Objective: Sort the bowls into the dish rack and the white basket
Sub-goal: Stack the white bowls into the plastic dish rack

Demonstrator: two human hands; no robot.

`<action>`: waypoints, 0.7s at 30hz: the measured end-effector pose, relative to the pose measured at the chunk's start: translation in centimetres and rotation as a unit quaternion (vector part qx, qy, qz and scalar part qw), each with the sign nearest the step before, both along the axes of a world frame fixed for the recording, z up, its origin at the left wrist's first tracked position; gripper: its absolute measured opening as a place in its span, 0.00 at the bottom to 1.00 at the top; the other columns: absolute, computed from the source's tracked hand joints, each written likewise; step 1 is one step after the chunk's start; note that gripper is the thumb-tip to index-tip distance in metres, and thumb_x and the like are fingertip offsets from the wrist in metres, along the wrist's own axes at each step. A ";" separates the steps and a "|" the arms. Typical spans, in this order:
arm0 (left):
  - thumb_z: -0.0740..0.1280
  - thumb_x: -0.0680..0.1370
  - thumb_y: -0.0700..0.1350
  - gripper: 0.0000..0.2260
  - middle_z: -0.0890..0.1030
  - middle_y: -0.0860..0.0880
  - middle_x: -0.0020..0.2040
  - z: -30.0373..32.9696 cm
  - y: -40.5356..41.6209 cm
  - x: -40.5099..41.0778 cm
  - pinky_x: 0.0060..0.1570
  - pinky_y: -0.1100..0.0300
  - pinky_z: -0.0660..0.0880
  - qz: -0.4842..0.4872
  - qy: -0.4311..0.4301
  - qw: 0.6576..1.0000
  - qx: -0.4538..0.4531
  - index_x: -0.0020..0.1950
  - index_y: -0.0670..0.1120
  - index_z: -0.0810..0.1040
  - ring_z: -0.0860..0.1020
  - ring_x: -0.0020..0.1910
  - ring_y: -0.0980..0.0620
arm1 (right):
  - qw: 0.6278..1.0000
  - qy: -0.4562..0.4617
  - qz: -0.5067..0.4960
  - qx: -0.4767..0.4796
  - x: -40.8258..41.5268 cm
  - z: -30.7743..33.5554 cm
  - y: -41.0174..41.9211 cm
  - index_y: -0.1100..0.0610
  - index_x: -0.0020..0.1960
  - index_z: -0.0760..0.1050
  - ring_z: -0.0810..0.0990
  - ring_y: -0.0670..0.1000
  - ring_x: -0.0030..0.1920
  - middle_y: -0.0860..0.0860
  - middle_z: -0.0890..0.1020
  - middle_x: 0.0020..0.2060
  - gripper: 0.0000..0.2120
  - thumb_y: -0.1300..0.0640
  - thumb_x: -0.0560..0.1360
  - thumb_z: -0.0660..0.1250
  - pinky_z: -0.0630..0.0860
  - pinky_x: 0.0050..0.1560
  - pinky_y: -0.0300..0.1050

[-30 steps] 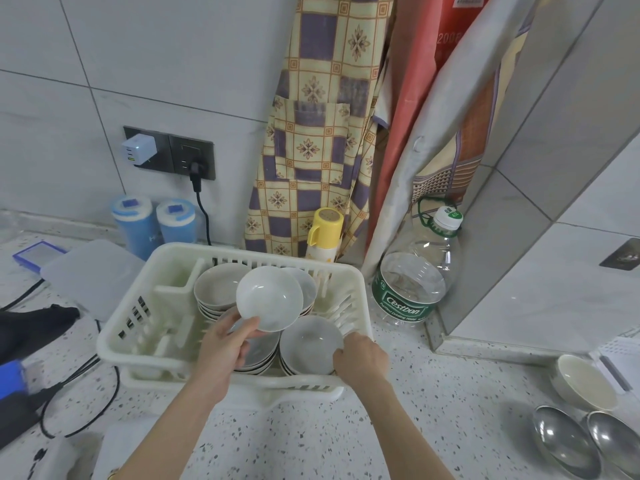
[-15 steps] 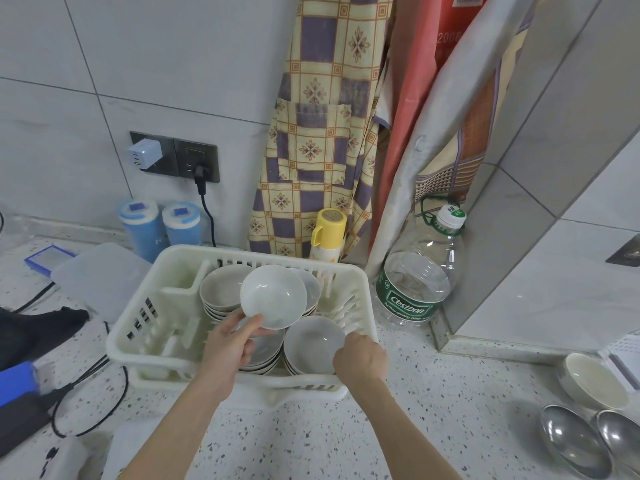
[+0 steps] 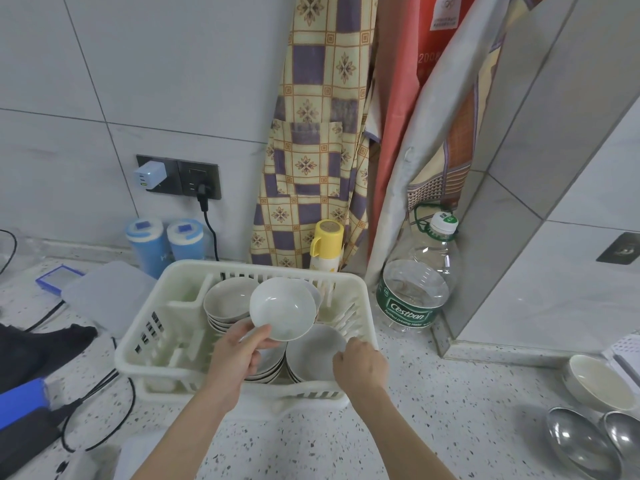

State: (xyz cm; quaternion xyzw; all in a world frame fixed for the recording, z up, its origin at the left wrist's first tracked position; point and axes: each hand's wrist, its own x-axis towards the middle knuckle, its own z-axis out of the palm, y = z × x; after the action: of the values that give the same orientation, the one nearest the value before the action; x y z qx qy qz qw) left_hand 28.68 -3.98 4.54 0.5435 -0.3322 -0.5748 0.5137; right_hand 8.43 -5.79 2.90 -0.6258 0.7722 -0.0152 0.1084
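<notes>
A white plastic dish rack (image 3: pixel 145 337) stands on the speckled counter and holds several stacks of white bowls. My left hand (image 3: pixel 239 355) grips a small white bowl (image 3: pixel 282 308) by its lower rim, tilted up above the stacks. My right hand (image 3: pixel 360 367) pinches the rim of the top bowl (image 3: pixel 311 351) of the front right stack. A further stack of bowls (image 3: pixel 227 301) sits at the rack's back. At the far right, a white bowl (image 3: pixel 601 381) and two steel bowls (image 3: pixel 578 441) rest on the counter.
A large Cestbon water bottle (image 3: pixel 415 285) stands right of the rack, a yellow-capped bottle (image 3: pixel 325 244) behind it. Two blue canisters (image 3: pixel 162 242) and a clear lid (image 3: pixel 104 296) lie to the left. Black cables (image 3: pixel 93 403) and a blue device (image 3: pixel 20 396) sit at the left edge.
My left hand has kept the small bowl raised over the rack with little movement. My right hand stays at the front right stack's rim. The view has shifted slightly.
</notes>
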 end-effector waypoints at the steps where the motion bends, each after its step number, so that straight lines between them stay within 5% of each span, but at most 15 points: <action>1: 0.69 0.77 0.45 0.10 0.86 0.41 0.45 0.1 0.0 -0.2 0.22 0.67 0.62 0.000 -0.007 1.000 0.000 0.58 0.51 0.80 0.62 0.23 0.57 | 1.000 -0.017 0.003 -0.017 -0.1 -0.1 0.1 0.59 0.61 0.70 0.79 0.51 0.42 0.50 0.78 0.45 0.15 0.53 0.81 0.54 0.74 0.40 0.42; 9: 0.65 0.77 0.43 0.08 0.86 0.44 0.37 0.4 -0.5 -2.3 0.21 0.68 0.59 -0.007 -0.074 0.996 0.059 0.43 0.40 0.79 0.61 0.20 0.58 | 0.973 -0.191 0.005 -0.127 -0.9 -0.1 1.5 0.54 0.64 0.69 0.80 0.54 0.39 0.51 0.80 0.38 0.14 0.51 0.83 0.52 0.73 0.39 0.45; 12: 0.65 0.76 0.42 0.07 0.86 0.43 0.36 0.4 -0.3 -2.9 0.23 0.66 0.58 -0.025 -0.093 0.993 0.071 0.42 0.40 0.80 0.62 0.20 0.57 | 0.951 -0.273 0.000 -0.143 -1.0 0.2 2.1 0.51 0.62 0.72 0.77 0.49 0.35 0.45 0.75 0.29 0.15 0.47 0.82 0.52 0.70 0.35 0.44; 17: 0.63 0.75 0.43 0.10 0.86 0.44 0.35 -0.1 -0.3 -3.7 0.21 0.65 0.60 -0.049 -0.155 0.983 0.086 0.43 0.39 0.82 0.60 0.20 0.56 | 0.919 -0.369 -0.034 -0.137 -1.5 0.5 2.2 0.48 0.54 0.76 0.77 0.41 0.35 0.44 0.79 0.30 0.15 0.46 0.81 0.53 0.71 0.38 0.39; 21: 0.62 0.74 0.45 0.13 0.85 0.45 0.32 -0.5 -0.5 -4.7 0.27 0.61 0.63 -0.071 -0.207 0.973 0.072 0.33 0.42 0.81 0.64 0.23 0.55 | 0.913 -0.385 -0.042 -0.129 -1.6 0.5 2.1 0.46 0.54 0.76 0.77 0.37 0.33 0.42 0.80 0.29 0.09 0.46 0.80 0.58 0.68 0.35 0.34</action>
State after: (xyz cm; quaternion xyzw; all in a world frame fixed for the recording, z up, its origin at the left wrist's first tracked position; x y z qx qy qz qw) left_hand 23.96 -4.51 4.02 0.6618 -0.4265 -0.5068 0.3510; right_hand 6.81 -3.73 3.45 -0.5468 0.6879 -0.3587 0.3149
